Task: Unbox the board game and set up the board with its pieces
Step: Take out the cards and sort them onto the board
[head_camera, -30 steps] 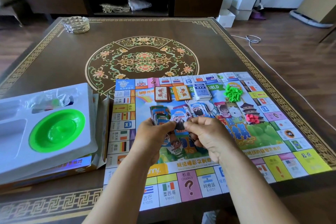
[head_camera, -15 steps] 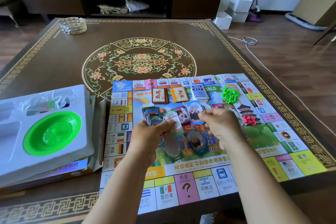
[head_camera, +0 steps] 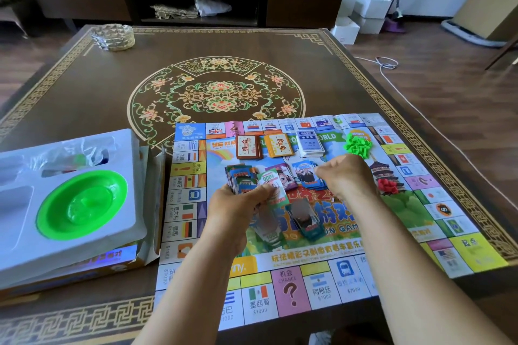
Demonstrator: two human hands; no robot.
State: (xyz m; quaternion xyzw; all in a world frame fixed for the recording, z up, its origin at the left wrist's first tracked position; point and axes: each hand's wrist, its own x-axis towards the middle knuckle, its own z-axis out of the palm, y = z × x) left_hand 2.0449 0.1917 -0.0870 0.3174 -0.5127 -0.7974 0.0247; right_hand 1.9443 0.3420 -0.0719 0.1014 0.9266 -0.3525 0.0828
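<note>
While left hand grips fanned play money, right hand fingers curled, contents hidden, above game board.

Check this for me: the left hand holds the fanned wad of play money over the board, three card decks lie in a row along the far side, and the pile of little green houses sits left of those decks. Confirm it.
One detail is wrong. The pile of green houses sits right of the three card decks, not left, as the head view shows. The rest stands: the left hand holds the play money over the board.
</note>
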